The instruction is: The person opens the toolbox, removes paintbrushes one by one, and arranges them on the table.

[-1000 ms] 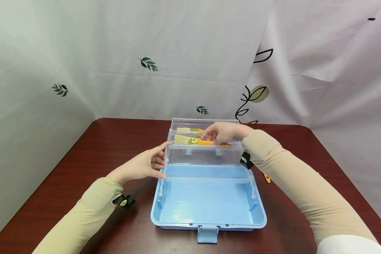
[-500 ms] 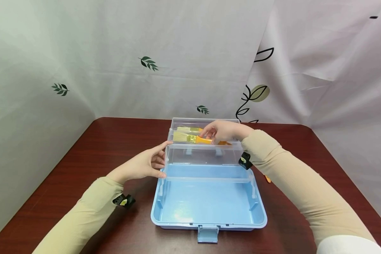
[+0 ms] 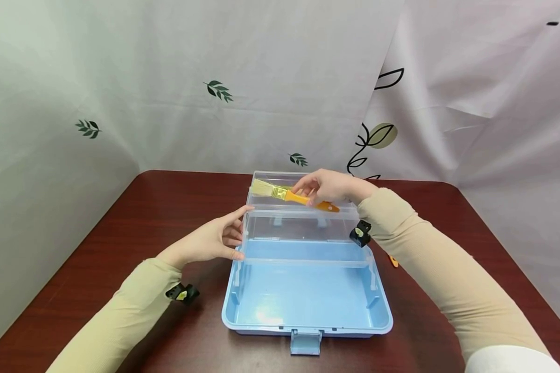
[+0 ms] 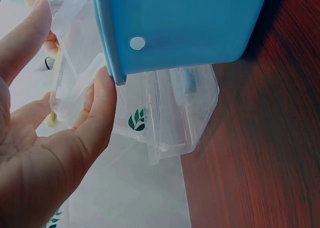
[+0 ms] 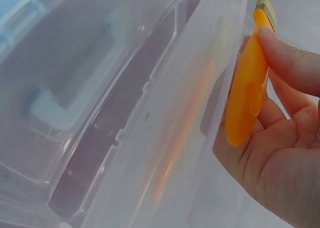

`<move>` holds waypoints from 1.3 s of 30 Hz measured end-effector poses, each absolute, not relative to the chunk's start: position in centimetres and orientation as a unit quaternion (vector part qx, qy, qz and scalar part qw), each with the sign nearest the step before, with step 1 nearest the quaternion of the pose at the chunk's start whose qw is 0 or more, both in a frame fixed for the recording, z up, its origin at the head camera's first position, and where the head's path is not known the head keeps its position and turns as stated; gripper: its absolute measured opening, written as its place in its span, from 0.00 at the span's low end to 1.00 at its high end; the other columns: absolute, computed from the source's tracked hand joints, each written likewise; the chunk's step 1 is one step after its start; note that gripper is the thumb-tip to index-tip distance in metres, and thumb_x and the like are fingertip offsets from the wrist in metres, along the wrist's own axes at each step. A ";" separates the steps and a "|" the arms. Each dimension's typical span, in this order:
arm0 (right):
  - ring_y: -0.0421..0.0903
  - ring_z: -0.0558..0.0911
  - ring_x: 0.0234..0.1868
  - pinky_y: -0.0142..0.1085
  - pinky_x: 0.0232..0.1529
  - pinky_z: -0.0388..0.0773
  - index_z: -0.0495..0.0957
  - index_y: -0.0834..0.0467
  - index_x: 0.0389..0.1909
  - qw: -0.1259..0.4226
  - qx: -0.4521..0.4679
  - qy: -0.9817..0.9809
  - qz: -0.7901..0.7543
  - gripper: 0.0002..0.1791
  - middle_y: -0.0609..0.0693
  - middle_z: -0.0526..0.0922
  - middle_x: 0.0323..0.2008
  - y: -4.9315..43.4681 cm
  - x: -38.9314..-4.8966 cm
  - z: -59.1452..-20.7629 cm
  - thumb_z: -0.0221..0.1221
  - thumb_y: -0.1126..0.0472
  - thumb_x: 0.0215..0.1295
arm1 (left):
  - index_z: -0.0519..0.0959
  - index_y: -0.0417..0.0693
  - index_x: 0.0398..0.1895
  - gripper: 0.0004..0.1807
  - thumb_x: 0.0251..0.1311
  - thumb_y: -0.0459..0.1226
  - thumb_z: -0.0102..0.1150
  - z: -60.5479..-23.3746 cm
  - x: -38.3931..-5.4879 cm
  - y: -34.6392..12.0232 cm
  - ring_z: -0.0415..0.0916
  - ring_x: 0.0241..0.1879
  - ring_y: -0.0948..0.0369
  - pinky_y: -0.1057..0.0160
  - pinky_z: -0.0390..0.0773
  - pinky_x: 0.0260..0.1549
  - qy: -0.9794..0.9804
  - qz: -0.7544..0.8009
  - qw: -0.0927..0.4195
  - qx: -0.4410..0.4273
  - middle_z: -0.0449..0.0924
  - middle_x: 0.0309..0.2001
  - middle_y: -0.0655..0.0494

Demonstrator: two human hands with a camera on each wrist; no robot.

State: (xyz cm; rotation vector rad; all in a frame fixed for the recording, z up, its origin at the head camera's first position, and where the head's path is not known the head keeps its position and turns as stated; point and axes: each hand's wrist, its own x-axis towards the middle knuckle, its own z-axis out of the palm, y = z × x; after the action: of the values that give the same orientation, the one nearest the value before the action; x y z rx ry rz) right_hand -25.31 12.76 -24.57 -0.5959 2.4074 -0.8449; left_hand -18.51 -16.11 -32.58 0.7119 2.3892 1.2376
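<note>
My right hand (image 3: 333, 185) pinches a flat paintbrush (image 3: 297, 197) by its orange handle, above a clear plastic tray (image 3: 303, 227). The bristles point left and slightly up. In the right wrist view, thumb and fingers close on the orange handle (image 5: 246, 98). A second paintbrush (image 5: 182, 133) shows blurred through the tray wall; in the head view my right hand mostly hides it. My left hand (image 3: 210, 241) holds the tray's left end between thumb and fingers. The tray stands raised over the back of an open light-blue box (image 3: 308, 295).
The box's latch (image 3: 305, 342) hangs down at the front. Behind the trays, the box's clear lid (image 3: 280, 177) is tipped back. An orange handle end (image 3: 394, 261) lies on the dark red table (image 3: 186, 194), right of the box, partly hidden by my right sleeve. A white curtain closes off the back.
My right hand has lifted the front paintbrush up out of the tray and tilted it, bristles higher than the handle end. The left hand has stayed on the tray.
</note>
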 end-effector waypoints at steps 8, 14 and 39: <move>0.47 0.74 0.44 0.33 0.41 0.76 0.70 0.57 0.60 0.268 -0.187 0.874 -0.360 0.27 0.56 0.73 0.51 13.0 -24.9 -24.4 0.56 0.74 0.59 | 0.48 0.63 0.72 0.56 0.41 0.38 0.74 -32.4 -18.5 -16.0 0.71 0.45 0.56 0.65 0.77 0.47 0.844 0.439 0.181 0.247 0.66 0.48 0.46; 0.46 0.74 0.43 0.32 0.41 0.76 0.67 0.60 0.62 0.279 -0.189 0.848 -0.409 0.28 0.56 0.73 0.50 13.3 -24.7 -24.4 0.55 0.74 0.60 | 0.48 0.63 0.72 0.56 0.41 0.38 0.74 -32.4 -18.5 -16.0 0.72 0.45 0.56 0.63 0.77 0.48 0.845 0.438 0.181 0.249 0.66 0.48 0.46; 0.43 0.76 0.34 0.30 0.33 0.76 0.63 0.65 0.62 0.304 -0.198 0.764 -0.534 0.26 0.51 0.76 0.44 15.8 -22.5 -25.5 0.53 0.72 0.62 | 0.48 0.64 0.72 0.56 0.42 0.37 0.73 -32.4 -18.5 -15.9 0.72 0.46 0.56 0.61 0.77 0.49 0.845 0.438 0.182 0.246 0.66 0.49 0.45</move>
State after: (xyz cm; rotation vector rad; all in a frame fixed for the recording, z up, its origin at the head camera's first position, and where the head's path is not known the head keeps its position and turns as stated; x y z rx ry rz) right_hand -22.50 15.80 -25.55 -0.5248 2.0241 -1.4150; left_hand -18.51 -15.92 -32.43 0.6948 2.3868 1.2357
